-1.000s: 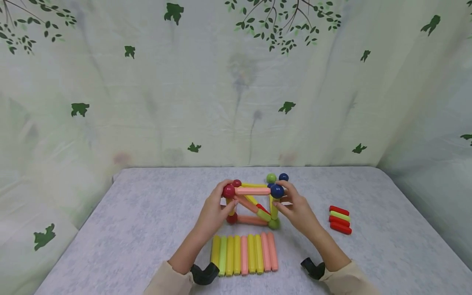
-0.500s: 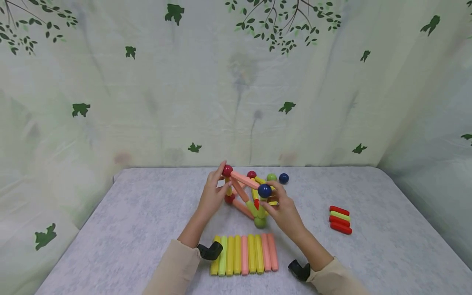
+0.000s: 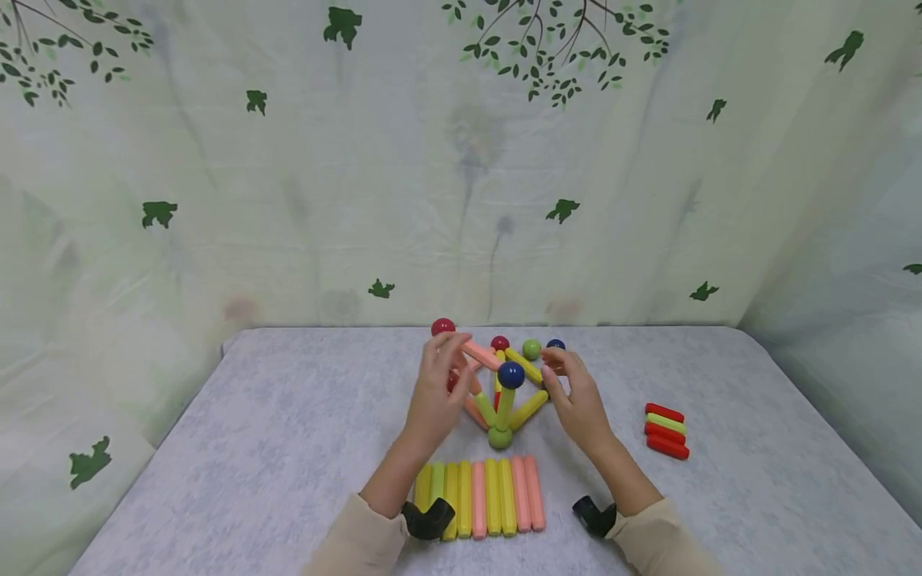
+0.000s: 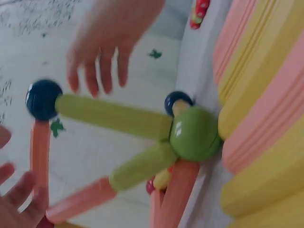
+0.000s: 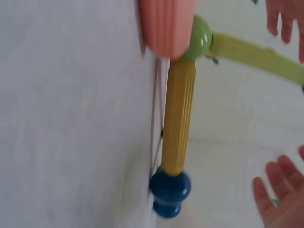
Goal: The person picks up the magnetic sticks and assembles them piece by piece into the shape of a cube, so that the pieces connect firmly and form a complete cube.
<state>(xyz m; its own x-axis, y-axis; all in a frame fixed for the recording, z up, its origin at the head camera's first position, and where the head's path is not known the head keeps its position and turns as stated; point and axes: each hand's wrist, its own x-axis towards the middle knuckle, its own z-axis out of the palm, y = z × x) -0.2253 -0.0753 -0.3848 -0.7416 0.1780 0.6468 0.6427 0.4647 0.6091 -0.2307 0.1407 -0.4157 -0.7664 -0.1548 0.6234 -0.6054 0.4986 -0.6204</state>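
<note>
A frame of coloured rods and balls stands mid-table, one corner toward me, on a green ball [image 3: 499,438]. From that ball a green rod rises to a dark blue ball [image 3: 511,374]. My left hand [image 3: 450,360] hovers at the frame's left, fingers spread beside a pink rod [image 3: 481,354], below a red ball [image 3: 442,326]. My right hand [image 3: 558,372] is at the frame's right, fingers straight, near a yellow rod's end. The left wrist view shows the green ball [image 4: 194,133] and both hands apart from the rods. The right wrist view shows a yellow rod [image 5: 178,118] ending in a blue ball [image 5: 170,187].
A row of several yellow, green and pink rods [image 3: 490,496] lies flat between my forearms, close to the frame. A small stack of red and green short rods [image 3: 666,432] lies at the right. A leaf-printed cloth hangs behind the grey table [image 3: 288,416].
The frame has turned from face-on to corner-on. Both hands, which gripped its upper corner balls, have let go and now hover with fingers spread.
</note>
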